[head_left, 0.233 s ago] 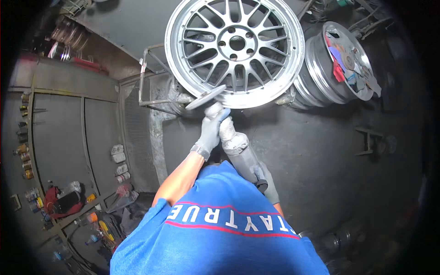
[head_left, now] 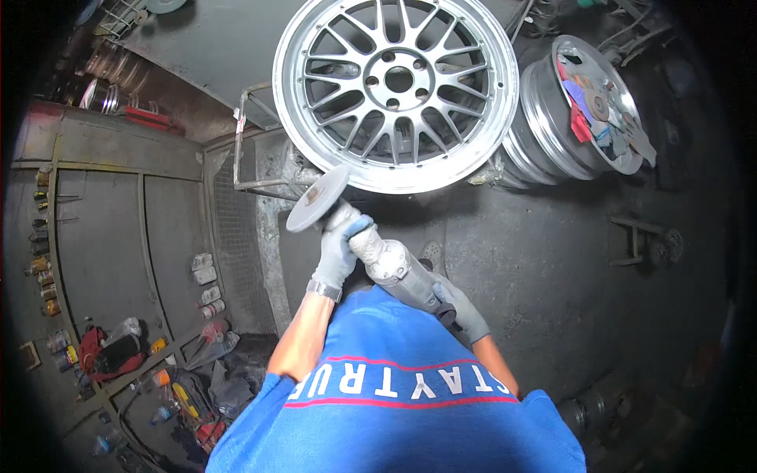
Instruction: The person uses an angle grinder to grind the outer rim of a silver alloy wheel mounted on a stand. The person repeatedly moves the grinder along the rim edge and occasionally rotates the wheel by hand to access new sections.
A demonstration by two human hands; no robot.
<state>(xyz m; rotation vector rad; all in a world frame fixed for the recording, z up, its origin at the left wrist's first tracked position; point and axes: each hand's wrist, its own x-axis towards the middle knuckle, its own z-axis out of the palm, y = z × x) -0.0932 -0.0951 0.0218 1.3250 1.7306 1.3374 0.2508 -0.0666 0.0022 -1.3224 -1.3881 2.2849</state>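
My gloved left hand (head_left: 339,256) wraps around the pale, wrapped front end of an angle grinder (head_left: 400,274). My gloved right hand (head_left: 461,309) holds its dark rear end close to my body. The grinder's round grey disc (head_left: 318,199) is tilted, its face partly showing, just below and left of a silver multi-spoke alloy wheel (head_left: 398,180). The disc's upper edge overlaps the wheel's lower lip in the picture; I cannot tell whether they touch. The wheel faces me, raised off the floor. Some of my right fingers are hidden by the tool.
A metal tube frame (head_left: 238,150) stands left of the wheel. To the right, other wheels (head_left: 544,118) are stacked, with cloths and gloves (head_left: 591,102) on top. A small stand (head_left: 628,240) sits on the floor at right. Cans and bottles (head_left: 206,284) line the left side.
Both hands have shifted with the grinder. Its disc has swung down and left from the wheel's lower lip, showing more of its face. The wheel appears slightly left and lower in view.
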